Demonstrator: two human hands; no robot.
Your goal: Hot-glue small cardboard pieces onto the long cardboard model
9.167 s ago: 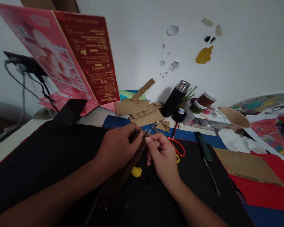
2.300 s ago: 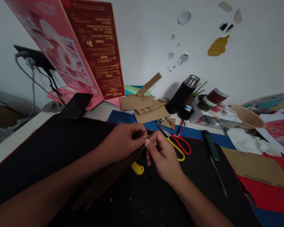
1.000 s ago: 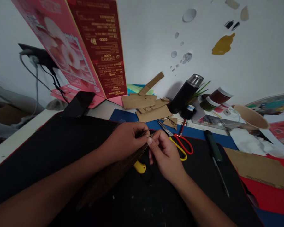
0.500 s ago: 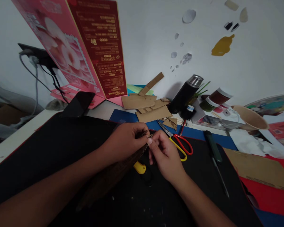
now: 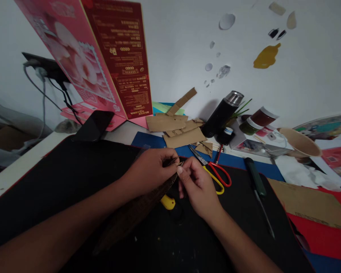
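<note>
A long, dark brown piece of cardboard [image 5: 139,212] slants up from the lower left, partly hidden beneath my left forearm. At its upper end my left hand [image 5: 153,167] is closed, thumb and fingers pinching the edge. My right hand [image 5: 197,184] meets it there, with thumb and index finger pressed together on the cardboard's tip. The exact spot between the fingertips is small and shaded. Below the hands, a yellow-ended tool [image 5: 168,202] pokes out from behind the cardboard. Scissors [image 5: 221,176] with red and yellow handles lie just beyond my right hand, blades pointing away to the left.
A green-handled tool with a thin metal shaft [image 5: 257,182] rests on the black mat [image 5: 230,227] at right. Cardboard scraps [image 5: 184,136], a black thermos [image 5: 223,113] and paint jars [image 5: 250,125] stand behind. A phone [image 5: 93,125] and pink-red box [image 5: 116,57] are left.
</note>
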